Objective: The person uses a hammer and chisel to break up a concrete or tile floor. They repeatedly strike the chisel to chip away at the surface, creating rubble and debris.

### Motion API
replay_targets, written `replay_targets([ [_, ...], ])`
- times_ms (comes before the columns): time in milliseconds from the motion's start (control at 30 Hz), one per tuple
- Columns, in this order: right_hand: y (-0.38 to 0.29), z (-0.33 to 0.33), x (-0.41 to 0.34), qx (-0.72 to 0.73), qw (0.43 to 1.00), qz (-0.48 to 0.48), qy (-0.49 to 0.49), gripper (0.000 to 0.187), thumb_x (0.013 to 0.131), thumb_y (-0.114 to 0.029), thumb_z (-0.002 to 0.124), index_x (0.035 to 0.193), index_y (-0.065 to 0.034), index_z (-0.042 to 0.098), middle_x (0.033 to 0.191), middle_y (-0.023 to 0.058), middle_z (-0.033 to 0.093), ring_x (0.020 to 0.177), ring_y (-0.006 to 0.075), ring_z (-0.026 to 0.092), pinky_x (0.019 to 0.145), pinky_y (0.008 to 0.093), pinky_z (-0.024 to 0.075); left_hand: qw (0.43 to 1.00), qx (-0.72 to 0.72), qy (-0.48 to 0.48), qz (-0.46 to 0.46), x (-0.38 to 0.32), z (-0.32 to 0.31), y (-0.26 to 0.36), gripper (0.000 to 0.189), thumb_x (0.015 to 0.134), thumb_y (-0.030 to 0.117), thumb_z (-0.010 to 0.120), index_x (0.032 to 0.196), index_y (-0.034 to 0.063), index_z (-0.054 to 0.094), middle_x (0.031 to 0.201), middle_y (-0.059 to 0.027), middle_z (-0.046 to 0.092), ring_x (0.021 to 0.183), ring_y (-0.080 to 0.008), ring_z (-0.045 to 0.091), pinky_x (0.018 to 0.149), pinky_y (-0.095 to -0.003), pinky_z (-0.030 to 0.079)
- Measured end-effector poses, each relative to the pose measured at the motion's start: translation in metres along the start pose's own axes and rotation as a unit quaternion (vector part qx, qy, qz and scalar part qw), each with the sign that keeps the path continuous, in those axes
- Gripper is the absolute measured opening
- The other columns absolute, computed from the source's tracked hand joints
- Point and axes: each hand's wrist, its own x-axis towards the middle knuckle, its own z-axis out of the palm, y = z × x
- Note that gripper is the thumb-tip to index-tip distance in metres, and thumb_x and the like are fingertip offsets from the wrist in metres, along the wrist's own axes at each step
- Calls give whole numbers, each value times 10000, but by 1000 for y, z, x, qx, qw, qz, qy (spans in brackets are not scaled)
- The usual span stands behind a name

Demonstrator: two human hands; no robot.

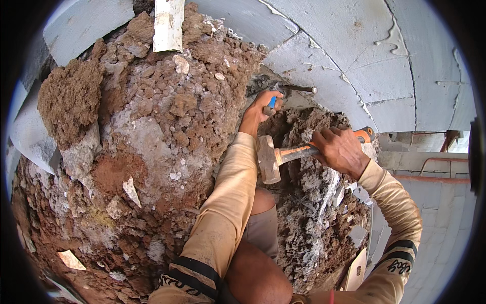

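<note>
My right hand (340, 152) grips the orange-and-black handle of a sledgehammer (269, 159). Its worn, dusty steel head hangs below my left wrist, apart from the chisel. In my left hand (265, 104) is a chisel (272, 102) with a blue grip, its blunt end showing under my fist. The chisel's far end reaches into a recess (262, 83) at the foot of the wall, where its tip is hard to make out. Just beyond that hand, a dark metal rod (300, 88) with a rounded, shiny end lies against the recess edge.
Grey block wall (379, 76) with mortar joints curves along the top and right. Heaped soil and rubble (171, 114) rise on the left; more broken debris (315, 212) lies right of my knees (262, 273). A pale board (168, 26) and grey slabs (87, 30) lie at upper left.
</note>
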Motion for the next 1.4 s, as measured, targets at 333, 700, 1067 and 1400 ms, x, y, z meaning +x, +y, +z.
replay_targets([
  [333, -6, -4, 7, 181, 966, -123, 135, 224, 683, -206, 728, 813, -105, 576, 660, 40, 541, 562, 263, 581, 525, 405, 472, 999, -41, 12, -5, 5, -5, 1, 209, 858, 184, 701, 928, 82, 532, 712, -76, 614, 545, -156, 552, 425, -273, 379],
  [700, -18, 13, -16, 174, 979, 33, 98, 233, 697, -218, 727, 849, -76, 622, 694, 94, 600, 624, 304, 637, 576, 408, 523, 994, -48, -100, -10, 33, -24, -6, 200, 873, 199, 665, 746, 123, 531, 619, -25, 566, 494, -136, 524, 399, -282, 349],
  [1067, -2, 42, 8, 94, 982, 166, -9, 237, 747, -233, 705, 919, -76, 659, 727, 119, 644, 654, 329, 659, 612, 445, 532, 995, 30, -87, 43, 32, -20, -10, 296, 851, 268, 661, 640, 141, 496, 600, -46, 518, 532, -162, 507, 474, -348, 385],
  [1400, 8, 53, 26, 63, 973, 223, -25, 223, 743, -231, 697, 887, -68, 644, 666, 104, 634, 588, 320, 648, 565, 448, 520, 989, -57, -56, 123, -6, 4, -2, 212, 888, 253, 656, 778, 117, 536, 674, -13, 555, 566, -148, 522, 482, -307, 392],
])
